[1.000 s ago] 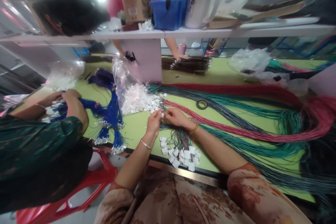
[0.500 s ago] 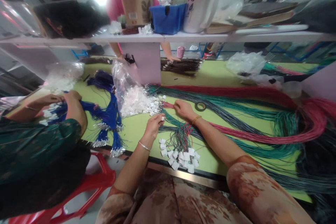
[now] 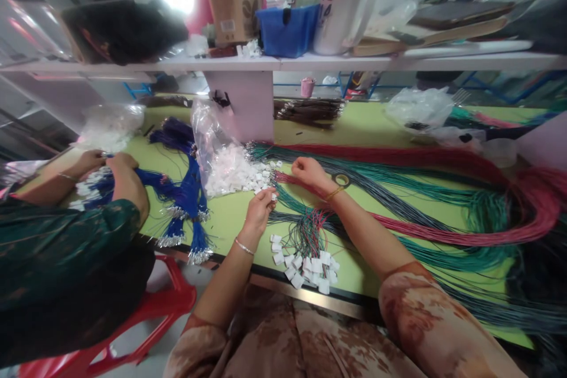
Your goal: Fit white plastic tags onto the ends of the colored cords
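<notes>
My left hand (image 3: 260, 211) is closed in a pinch on a small white connector (image 3: 274, 196), in front of the pile of loose white connectors (image 3: 237, 172). To its right my right hand (image 3: 310, 175) is curled, its fingertips pressed together just above the ends of the red wires (image 3: 290, 179). Whatever those fingers hold, perhaps a wire, is too small to make out. Green wires (image 3: 290, 199) run below the red ones. Nearer the table edge lies a bunch of wires with white connectors (image 3: 314, 266) on their ends.
Long wire bundles (image 3: 425, 221) stretch rightward across the green table (image 3: 234, 218). A tape roll (image 3: 341, 180) lies by my right wrist. At left, a co-worker's hands (image 3: 106, 162) are near blue wires (image 3: 188, 183). A shelf (image 3: 398, 63) with a blue bin (image 3: 287, 32) crosses above.
My right hand has lifted slightly away from the red wire ends. My left hand keeps its pinch nearly in place. Another person's hands behind the divider have gone from view.
</notes>
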{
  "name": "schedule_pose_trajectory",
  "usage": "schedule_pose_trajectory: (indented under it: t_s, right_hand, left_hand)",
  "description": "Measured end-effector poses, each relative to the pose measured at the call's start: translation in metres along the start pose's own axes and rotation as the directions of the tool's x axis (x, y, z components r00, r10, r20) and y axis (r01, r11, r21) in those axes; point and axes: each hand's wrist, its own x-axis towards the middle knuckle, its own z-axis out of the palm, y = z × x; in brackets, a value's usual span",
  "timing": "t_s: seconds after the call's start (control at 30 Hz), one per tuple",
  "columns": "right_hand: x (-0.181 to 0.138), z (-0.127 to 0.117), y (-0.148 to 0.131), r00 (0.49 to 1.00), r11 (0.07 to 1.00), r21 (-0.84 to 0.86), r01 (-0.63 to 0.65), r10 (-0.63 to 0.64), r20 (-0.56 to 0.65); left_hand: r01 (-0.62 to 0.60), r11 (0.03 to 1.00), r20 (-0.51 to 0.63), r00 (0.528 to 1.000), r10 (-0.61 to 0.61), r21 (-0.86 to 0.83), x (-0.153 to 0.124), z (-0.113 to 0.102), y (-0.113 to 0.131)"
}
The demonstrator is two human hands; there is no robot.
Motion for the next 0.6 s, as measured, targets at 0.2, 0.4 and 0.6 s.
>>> schedule_pose_trajectory:
  t_s: [0.2,0.4,0.6]
  right_hand:
    - [0.007,0.018,-0.024,0.986,0.899,0.418,0.129,-0.163,0.046]
    - [-0.019,0.025,-0.026,0.953,0.885,0.423,0.195,-0.273,0.133]
    - [-0.048,0.028,-0.014,0.903,0.931,0.214,0.296,-0.346,0.256]
  left_hand:
    - [-0.019,0.999,0.012,1.000,0.020,-0.042,0.004,-0.004,-0.003]
    - [-0.047,0.991,0.012,0.999,0.049,-0.123,0.008,-0.005,-0.004]
    - [-0.048,0.986,0.014,0.999,0.051,-0.159,0.009,-0.004,-0.004]
